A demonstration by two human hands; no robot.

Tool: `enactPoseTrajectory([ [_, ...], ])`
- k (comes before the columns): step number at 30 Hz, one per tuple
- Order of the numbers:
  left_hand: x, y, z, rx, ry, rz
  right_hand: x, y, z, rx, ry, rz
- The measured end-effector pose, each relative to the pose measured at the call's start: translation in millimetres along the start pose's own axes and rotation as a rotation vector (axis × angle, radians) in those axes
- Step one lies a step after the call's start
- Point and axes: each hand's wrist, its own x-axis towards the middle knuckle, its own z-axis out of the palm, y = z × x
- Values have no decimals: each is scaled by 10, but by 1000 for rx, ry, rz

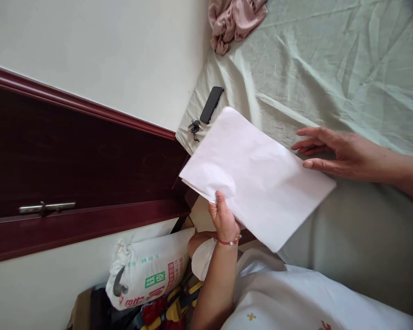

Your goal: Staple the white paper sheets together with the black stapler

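Observation:
My left hand, with a red bead bracelet on the wrist, grips the near left corner of a stack of white paper sheets, thumb on top. The sheets hang tilted over the edge of a bed covered in a pale green sheet. My right hand reaches in from the right, palm down and fingers spread, just past the paper's far right edge. It hovers over or rests on the bed sheet and holds nothing.
A black phone and a bunch of keys lie at the bed's corner. Pink crumpled cloth sits further up the bed. A dark red door with a metal handle stands at left. A printed white sack leans below.

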Motion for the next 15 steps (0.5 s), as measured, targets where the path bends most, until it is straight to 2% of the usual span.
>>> enactPoseTrajectory([
  [3, 96, 150, 115, -28, 91, 98, -2, -2, -18, 1, -34, 7],
  [5, 126, 234, 201, -28, 109, 143, -2, -12, -24, 4, -41, 7],
  [10, 97, 416, 368, -39, 40, 219, 11, -40, -5, 145, -39, -41],
  [13, 88, 518, 453, -52, -22, 273, 23, -85, -6, 278, -67, -11],
  [15, 93, 566, 528, -75, -20, 316, 23, -125, -29, 314, -72, -4],
])
